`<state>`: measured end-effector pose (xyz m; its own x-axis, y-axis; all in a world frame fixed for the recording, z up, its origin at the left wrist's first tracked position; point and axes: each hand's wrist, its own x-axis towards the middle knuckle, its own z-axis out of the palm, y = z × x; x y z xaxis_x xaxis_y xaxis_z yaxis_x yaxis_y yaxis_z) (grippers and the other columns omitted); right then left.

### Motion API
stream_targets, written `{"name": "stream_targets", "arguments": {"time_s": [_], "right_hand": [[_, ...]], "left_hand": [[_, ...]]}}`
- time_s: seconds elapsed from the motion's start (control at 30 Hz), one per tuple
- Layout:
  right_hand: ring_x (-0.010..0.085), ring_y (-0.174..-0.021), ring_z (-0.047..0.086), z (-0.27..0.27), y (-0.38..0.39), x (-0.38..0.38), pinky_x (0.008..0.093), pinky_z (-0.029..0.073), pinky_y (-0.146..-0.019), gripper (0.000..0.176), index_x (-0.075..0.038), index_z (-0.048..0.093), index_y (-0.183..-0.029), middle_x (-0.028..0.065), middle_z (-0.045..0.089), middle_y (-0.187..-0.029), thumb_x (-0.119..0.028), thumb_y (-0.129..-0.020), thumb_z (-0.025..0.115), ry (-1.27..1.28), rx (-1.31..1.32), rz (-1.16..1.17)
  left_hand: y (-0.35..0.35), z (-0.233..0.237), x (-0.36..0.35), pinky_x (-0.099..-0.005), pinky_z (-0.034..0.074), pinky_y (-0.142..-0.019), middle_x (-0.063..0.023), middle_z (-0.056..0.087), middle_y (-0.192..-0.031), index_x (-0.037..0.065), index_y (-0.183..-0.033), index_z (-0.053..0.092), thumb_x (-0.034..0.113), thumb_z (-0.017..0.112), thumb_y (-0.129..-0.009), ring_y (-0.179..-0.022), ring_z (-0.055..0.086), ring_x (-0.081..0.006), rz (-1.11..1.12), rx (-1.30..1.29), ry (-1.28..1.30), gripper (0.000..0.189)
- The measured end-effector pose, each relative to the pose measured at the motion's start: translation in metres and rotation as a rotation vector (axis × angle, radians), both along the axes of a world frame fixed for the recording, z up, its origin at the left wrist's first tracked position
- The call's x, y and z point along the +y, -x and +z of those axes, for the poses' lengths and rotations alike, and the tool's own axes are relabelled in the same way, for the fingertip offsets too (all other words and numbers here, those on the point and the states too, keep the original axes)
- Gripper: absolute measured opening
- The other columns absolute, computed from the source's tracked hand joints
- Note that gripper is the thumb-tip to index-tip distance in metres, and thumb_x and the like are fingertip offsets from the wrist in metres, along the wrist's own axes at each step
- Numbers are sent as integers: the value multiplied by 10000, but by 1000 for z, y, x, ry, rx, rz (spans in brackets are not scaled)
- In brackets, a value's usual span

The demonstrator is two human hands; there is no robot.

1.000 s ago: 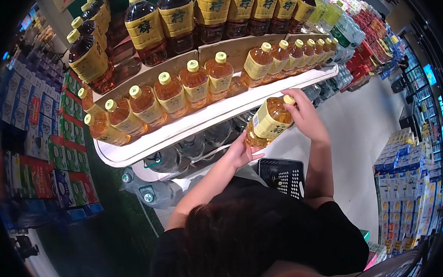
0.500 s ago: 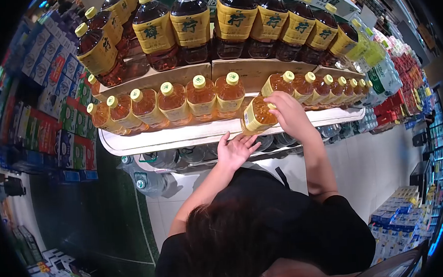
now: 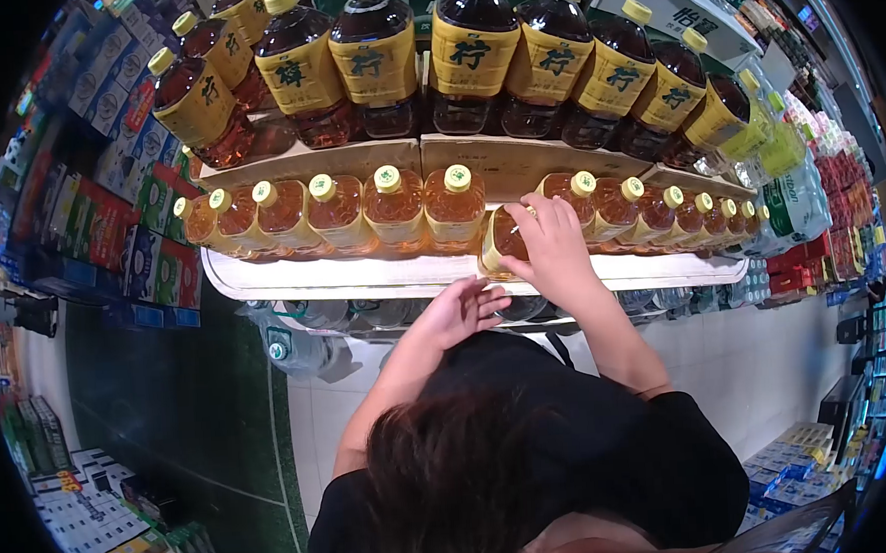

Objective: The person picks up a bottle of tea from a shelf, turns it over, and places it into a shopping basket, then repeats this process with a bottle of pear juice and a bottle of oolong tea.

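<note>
My right hand (image 3: 556, 251) is closed around the upper part of a drink bottle (image 3: 499, 243) with amber liquid, a yellow label and a yellow cap. This bottle stands nearly upright at the gap in the front row, its base by the front edge of the white shelf (image 3: 353, 279). Just below that edge is my left hand (image 3: 459, 312), palm up with loosely bent fingers apart, holding nothing. Left of the gap, several like bottles (image 3: 390, 214) stand in line. More of them (image 3: 615, 209) continue on the right.
Larger dark tea bottles (image 3: 473, 45) with yellow labels stand higher, behind a cardboard strip (image 3: 492, 164). Clear water jugs (image 3: 302, 352) are under the shelf. Stacked cartons (image 3: 89, 215) rise at the left, and green-capped bottles (image 3: 751, 125) are at the right.
The bottle in my right hand has gone from tilted to more upright and shifted slightly left. My left hand has dropped a little away from it, its fingers curling slightly.
</note>
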<state>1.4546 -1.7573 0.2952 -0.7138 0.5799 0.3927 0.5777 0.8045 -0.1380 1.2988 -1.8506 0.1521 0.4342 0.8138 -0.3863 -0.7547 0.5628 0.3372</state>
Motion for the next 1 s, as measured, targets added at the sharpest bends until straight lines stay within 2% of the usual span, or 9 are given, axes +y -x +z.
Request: {"name": "stream_targets", "arguments": {"time_s": [0.13, 0.2, 0.3, 0.47, 0.53, 0.67, 0.73, 0.8, 1.0], "right_hand": [[327, -1125, 439, -5, -5, 2, 491, 292, -1038, 748, -106, 458, -1213, 140, 439, -1180, -272, -579, 821, 70, -22, -14], [307, -1115, 456, -6, -4, 3, 482, 277, -1051, 739, -125, 449, -1203, 143, 443, -1166, -252, -578, 824, 66, -20, -11], [305, -1115, 456, -7, -5, 4, 481, 276, -1052, 715, -123, 450, -1194, 140, 438, -1163, -235, -591, 818, 82, -10, -10], [316, -1113, 445, -7, -7, 5, 486, 312, -1038, 707, -124, 469, -1181, 128, 432, -1145, -211, -577, 826, 116, 15, 13], [315, -1112, 445, -7, -8, 7, 485, 312, -1037, 706, -127, 470, -1181, 127, 431, -1147, -211, -577, 826, 103, 24, 13], [314, -1112, 444, -10, -9, 6, 485, 312, -1034, 709, -132, 471, -1182, 128, 431, -1148, -216, -575, 827, 108, 29, 19], [316, -1113, 442, -9, -8, 7, 486, 312, -1033, 706, -133, 470, -1182, 128, 431, -1147, -214, -577, 826, 109, 35, 24], [318, -1114, 440, -9, -9, 7, 488, 313, -1032, 702, -132, 470, -1182, 128, 431, -1147, -212, -581, 824, 110, 41, 29], [321, -1112, 444, -10, -9, 8, 491, 304, -1041, 708, -131, 465, -1188, 129, 431, -1147, -202, -581, 823, 111, 21, 38]], "left_hand": [[26, 157, -36, -293, 420, -868, -105, 568, -1144, -33, -1237, 491, 278, 584, -869, -1008, 538, -140, 30, 758, -707, 490], [35, 209, -54, -315, 430, -651, -105, 615, -830, -25, -1077, 591, 334, 653, -800, -705, 565, -198, 450, 674, -1331, 458], [22, 265, -59, -208, 273, -433, 50, 545, -550, 78, -963, 570, 188, 629, -855, -425, 444, -74, 833, 240, -1851, 165], [7, 304, -55, -216, 267, -392, 3, 435, -539, 109, -616, 504, 125, 482, -891, -451, 454, -97, 521, 252, -1878, 277], [5, 301, -58, -216, 244, -393, 18, 406, -528, 172, -877, 438, 162, 481, -909, -434, 411, -87, 506, 292, -1874, 55], [0, 292, -75, -215, 200, -395, 49, 348, -506, 297, -1397, 305, 238, 480, -943, -399, 323, -66, 501, 374, -1842, 490], [-4, 297, -58, -213, 233, -396, 30, 382, -519, 201, -996, 386, 177, 471, -920, -423, 380, -74, 515, 260, -1902, 116], [-8, 304, -39, -211, 265, -397, 11, 416, -531, 105, -595, 467, 116, 462, -898, -446, 437, -82, 535, 140, -1956, 303], [-7, 305, -37, -197, 252, -396, 25, 414, -542, 106, -611, 462, 63, 469, -884, -434, 401, -62, 593, 195, -1970, 276]]}}
